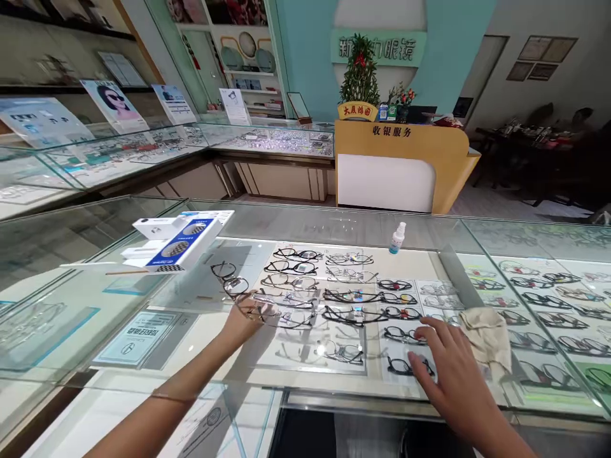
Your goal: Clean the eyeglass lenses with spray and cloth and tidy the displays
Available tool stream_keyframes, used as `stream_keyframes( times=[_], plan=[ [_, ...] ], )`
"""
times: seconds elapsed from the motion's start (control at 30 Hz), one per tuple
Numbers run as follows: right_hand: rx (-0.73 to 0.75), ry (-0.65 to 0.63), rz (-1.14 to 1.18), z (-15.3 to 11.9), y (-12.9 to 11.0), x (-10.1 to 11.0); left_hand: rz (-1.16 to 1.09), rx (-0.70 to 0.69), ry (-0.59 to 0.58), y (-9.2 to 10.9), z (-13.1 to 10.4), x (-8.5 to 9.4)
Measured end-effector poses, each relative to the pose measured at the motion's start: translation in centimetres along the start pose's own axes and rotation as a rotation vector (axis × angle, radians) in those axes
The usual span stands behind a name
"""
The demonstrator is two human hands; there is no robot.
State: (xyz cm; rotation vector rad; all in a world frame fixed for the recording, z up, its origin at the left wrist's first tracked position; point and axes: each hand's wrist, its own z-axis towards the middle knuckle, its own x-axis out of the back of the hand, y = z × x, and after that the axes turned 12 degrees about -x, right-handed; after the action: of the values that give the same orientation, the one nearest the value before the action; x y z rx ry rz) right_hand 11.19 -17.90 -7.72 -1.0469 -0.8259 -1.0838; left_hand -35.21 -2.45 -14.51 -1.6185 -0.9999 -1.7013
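Note:
My left hand [243, 317] is closed at the left end of the rows, its fingers partly hidden by a thin-rimmed pair of eyeglasses [289, 318] that it grips. Just beyond it lies a dark-rimmed pair [235, 286], set at a slant. My right hand [449, 359] hovers over the right column with fingers and thumb apart, holding nothing. Under its fingertips are black-framed glasses [400, 366]. Several more frames, such as a black pair [356, 314], lie in rows between the hands. A beige cloth [487, 334] sits beside my right hand.
The glass counter [305, 401] runs across the front. On it stand a small spray bottle [398, 238] and, at left, a stack of white and blue boxes [184, 242]. More glasses [544, 299] fill the right case. A yellow cashier desk [451, 165] stands behind.

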Motion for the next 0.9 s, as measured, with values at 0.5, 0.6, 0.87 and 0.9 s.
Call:
stream_keyframes(
  times=[0.5,0.6,0.87,0.9],
  plan=[
    [-0.026,0.018,0.01,0.1,-0.2,-0.5,-0.274,0.069,-0.714,15.0,-13.1,11.7],
    [-0.03,0.019,0.008,0.1,-0.2,-0.6,-0.149,-0.096,-0.482,17.5,-8.0,15.7],
    [-0.028,0.016,0.017,0.1,-0.2,-0.1,0.19,-0.225,-0.031,19.1,9.5,15.1],
    [-0.031,0.016,0.029,0.2,-0.3,-0.1,0.2,-0.214,-0.038,19.1,10.7,14.5]
  ],
)
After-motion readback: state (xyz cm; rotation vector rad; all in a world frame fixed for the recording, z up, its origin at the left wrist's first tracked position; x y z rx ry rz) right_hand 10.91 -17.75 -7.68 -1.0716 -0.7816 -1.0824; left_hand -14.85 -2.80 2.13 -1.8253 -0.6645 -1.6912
